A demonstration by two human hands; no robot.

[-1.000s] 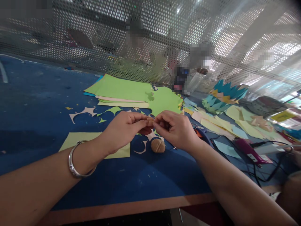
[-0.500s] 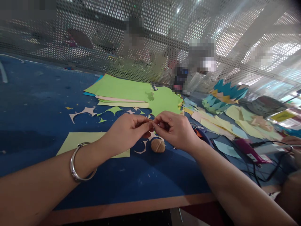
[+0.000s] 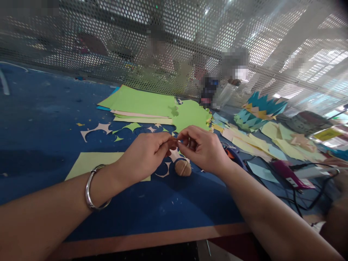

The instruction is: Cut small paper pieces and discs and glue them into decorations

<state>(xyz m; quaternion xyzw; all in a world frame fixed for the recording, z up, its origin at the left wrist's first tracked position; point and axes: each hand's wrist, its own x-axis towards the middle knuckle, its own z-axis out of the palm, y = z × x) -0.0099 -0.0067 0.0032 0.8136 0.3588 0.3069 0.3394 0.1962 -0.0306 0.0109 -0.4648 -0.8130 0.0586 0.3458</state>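
Note:
My left hand (image 3: 152, 150) and my right hand (image 3: 202, 148) meet fingertip to fingertip above the blue table (image 3: 163, 210). Both are closed in a pinch, and whatever sits between the fingers is too small and too covered to name. Just below them on the table lies a round brown object (image 3: 183, 168) with a pale line across it, like a walnut. Pale paper offcuts (image 3: 164, 170) lie beside it. Under my left wrist is a light yellow-green sheet (image 3: 92, 163), partly covered by my forearm.
Behind my hands are stacked green sheets (image 3: 146, 99) and more cut scraps (image 3: 99, 128). To the right stand a teal zigzag paper crown (image 3: 261, 108), loose paper strips (image 3: 250, 141) and a magenta device (image 3: 292, 175) among black cables. A perforated metal screen (image 3: 179, 47) borders the back. Another person's arm (image 3: 338, 214) shows at far right.
My fingertips have shifted slightly, with the left fingers curling a little upward. Both hands remain pinched together in nearly the same place.

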